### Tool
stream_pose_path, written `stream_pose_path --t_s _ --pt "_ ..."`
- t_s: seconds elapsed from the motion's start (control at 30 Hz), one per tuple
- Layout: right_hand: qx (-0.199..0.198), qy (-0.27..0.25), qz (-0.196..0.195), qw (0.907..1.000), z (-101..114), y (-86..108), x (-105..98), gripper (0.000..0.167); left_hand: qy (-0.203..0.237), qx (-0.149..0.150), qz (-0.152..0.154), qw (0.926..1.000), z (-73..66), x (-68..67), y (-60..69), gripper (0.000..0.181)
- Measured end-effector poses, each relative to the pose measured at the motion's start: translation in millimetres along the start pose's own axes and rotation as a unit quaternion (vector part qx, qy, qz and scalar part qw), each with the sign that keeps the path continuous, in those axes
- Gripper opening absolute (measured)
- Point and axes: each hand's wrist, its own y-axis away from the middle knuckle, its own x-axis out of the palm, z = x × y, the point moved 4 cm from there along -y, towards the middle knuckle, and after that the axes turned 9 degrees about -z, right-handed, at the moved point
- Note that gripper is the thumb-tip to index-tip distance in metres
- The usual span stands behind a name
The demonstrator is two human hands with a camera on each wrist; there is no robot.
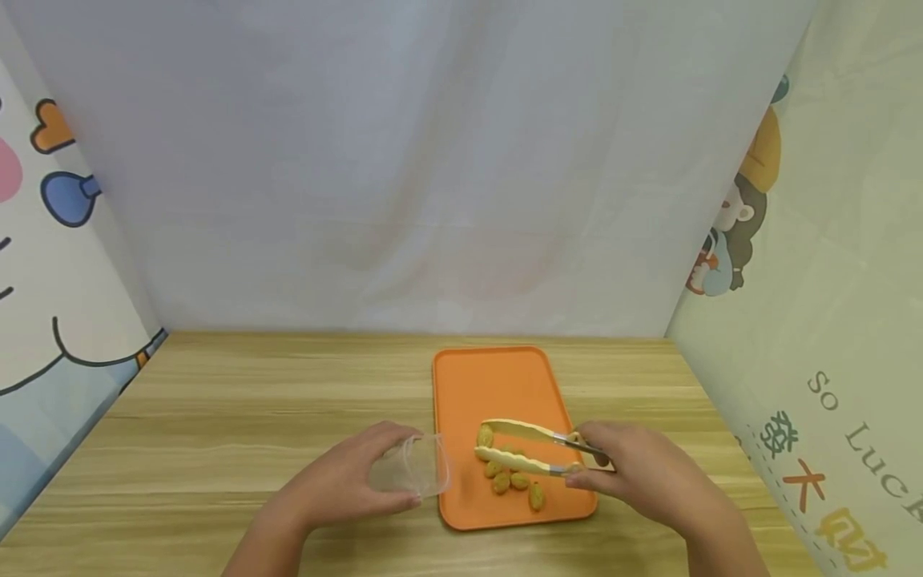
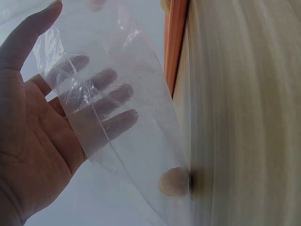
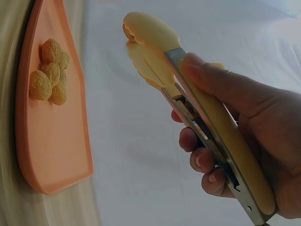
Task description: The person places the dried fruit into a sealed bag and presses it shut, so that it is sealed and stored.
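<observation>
My left hand (image 1: 342, 485) (image 2: 42, 127) holds a clear, thin plastic bag or container (image 1: 427, 466) (image 2: 127, 113) at the tray's left side, thumb on one side and fingers behind it. A blurred tan lump (image 2: 174, 181) shows through the plastic low in the left wrist view. My right hand (image 1: 642, 473) (image 3: 244, 113) grips yellow-tipped metal tongs (image 1: 530, 465) (image 3: 202, 113), which pinch one brown nut-like piece (image 1: 485, 437) (image 3: 127, 32) above the tray. Several similar pieces (image 1: 519, 481) (image 3: 51, 73) lie on the orange tray (image 1: 490, 385) (image 3: 56, 146) under the tongs.
A wooden table (image 1: 288, 385) extends around the tray. White cloth (image 1: 404, 176) hangs behind it, with printed cloths on the left (image 1: 79, 296) and right (image 1: 815, 320).
</observation>
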Motion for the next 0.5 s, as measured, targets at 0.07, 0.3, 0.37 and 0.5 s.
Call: stream_pose_path --t_s 0.07,0.3,0.37,0.5 --pt "-0.003 0.001 -0.002 1.0 1.4 -0.4 0.5 0.034 0.003 0.0 0.001 1.0 0.0 -0.1 0.2 0.064" --pt "-0.005 -0.003 0.002 1.0 6.6 -1.5 3.2 0.031 -0.002 0.0 0.0 1.0 0.9 0.3 0.5 0.065" --pt "-0.005 -0.005 0.006 1.0 7.7 -2.2 4.5 0.032 -0.004 0.0 -0.001 1.0 0.7 0.2 0.5 0.066" --pt "-0.009 -0.005 0.012 0.9999 10.8 -3.8 7.4 0.034 -0.004 0.004 -0.004 1.0 -0.8 -0.4 0.4 0.066"
